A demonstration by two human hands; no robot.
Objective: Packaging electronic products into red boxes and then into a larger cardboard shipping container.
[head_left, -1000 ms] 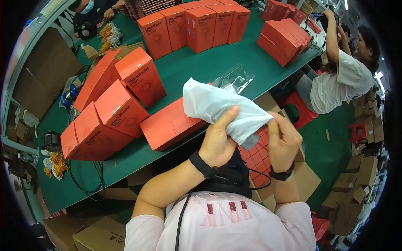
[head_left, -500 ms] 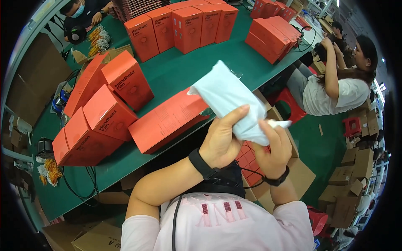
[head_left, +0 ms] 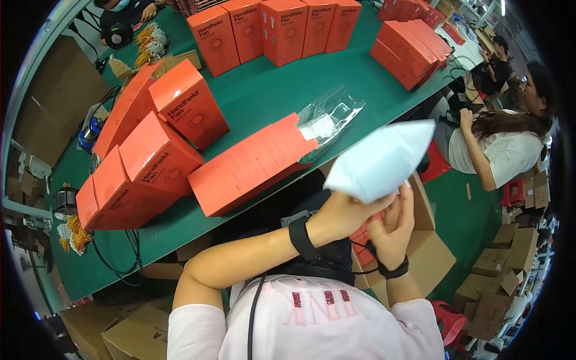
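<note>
A soft white pouch (head_left: 384, 159), slightly blurred, is tilted up in front of me, just off the table's near edge. My left hand (head_left: 342, 216) grips it from below, its fingers hidden behind it. At the pouch's lower edge, my right hand (head_left: 393, 231) has curled fingers pressed against it. To the left, an orange-red carton (head_left: 252, 165) lies on its side on the green table (head_left: 264, 90). A clear plastic tray (head_left: 333, 120) sticks out of its open end.
Upright orange-red cartons (head_left: 219, 42) line the far side, and more (head_left: 159, 156) stand at left. Several lie stacked (head_left: 408, 54) at far right. Below my hands is an open cardboard box (head_left: 429, 258) with red cartons inside. A co-worker (head_left: 504, 144) sits at right, another (head_left: 129, 18) at far left.
The pouch has swung round to the right and tipped, its far end now pointing right. My left hand has turned over with it. The plastic tray at the carton's end has come into sight.
</note>
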